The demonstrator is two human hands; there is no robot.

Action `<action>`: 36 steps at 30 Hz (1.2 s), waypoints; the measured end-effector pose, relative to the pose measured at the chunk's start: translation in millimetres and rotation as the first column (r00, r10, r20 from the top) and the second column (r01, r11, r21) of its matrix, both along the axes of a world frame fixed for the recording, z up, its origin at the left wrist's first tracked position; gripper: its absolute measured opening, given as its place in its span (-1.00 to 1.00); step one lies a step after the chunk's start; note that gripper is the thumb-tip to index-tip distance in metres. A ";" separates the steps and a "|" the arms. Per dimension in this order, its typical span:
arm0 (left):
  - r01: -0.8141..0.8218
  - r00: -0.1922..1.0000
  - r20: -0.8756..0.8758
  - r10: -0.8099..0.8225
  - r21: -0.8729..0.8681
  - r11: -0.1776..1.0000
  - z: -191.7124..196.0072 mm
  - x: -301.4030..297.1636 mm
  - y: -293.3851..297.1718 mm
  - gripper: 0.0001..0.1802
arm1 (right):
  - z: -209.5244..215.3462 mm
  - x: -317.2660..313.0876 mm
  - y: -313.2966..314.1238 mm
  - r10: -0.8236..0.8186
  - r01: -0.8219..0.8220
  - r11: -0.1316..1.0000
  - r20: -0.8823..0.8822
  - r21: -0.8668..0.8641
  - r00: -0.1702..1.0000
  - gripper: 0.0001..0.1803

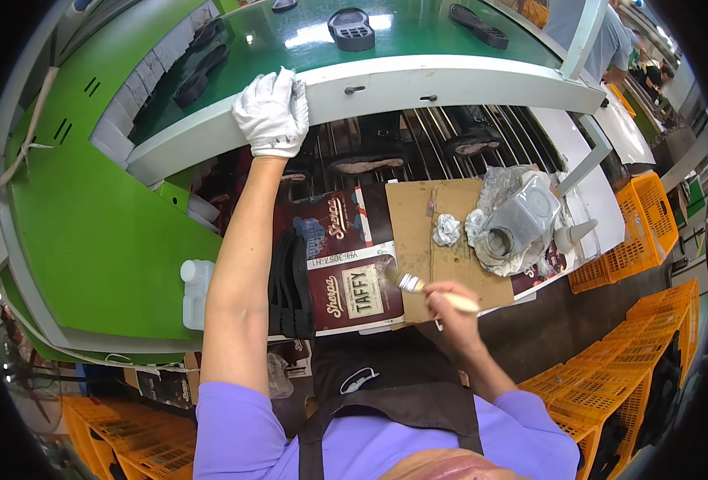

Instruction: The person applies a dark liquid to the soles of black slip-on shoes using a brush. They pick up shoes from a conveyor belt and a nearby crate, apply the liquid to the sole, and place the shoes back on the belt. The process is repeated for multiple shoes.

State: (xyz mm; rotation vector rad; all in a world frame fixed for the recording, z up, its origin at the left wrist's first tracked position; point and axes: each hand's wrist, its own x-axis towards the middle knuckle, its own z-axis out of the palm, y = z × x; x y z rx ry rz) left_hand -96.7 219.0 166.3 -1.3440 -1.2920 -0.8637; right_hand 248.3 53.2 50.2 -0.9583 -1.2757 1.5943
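One closed grip [453, 318] around brush [410, 282]

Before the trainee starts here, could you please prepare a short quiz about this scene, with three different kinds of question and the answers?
1. Which tool does the right hand hold?
2. True or false: the left hand is bare.
3. Fill in the missing word: in the picture, the translucent plastic container lies to the ____ of the crumpled whitish wad.

Key:
1. A paintbrush.
2. False: it wears a white glove.
3. Right.
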 end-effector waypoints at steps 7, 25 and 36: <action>0.004 1.000 0.029 -0.003 -0.018 1.000 -0.4 0.7 -0.2 -0.72 | 70.7 38.1 106.1 -0.235 0.280 0.837 -0.153 0.471 0.960 -0.83; -0.012 0.999 0.043 0.015 -0.072 0.997 -0.9 -1.0 -6.7 -0.70 | 155.0 -41.2 247.2 0.105 0.067 0.925 -0.421 0.373 0.901 -0.79; 0.009 1.000 -0.004 -0.010 -0.233 0.972 11.7 7.7 -21.9 -0.62 | 49.1 54.2 130.4 -0.108 -0.032 0.978 -0.634 -0.205 0.765 -0.74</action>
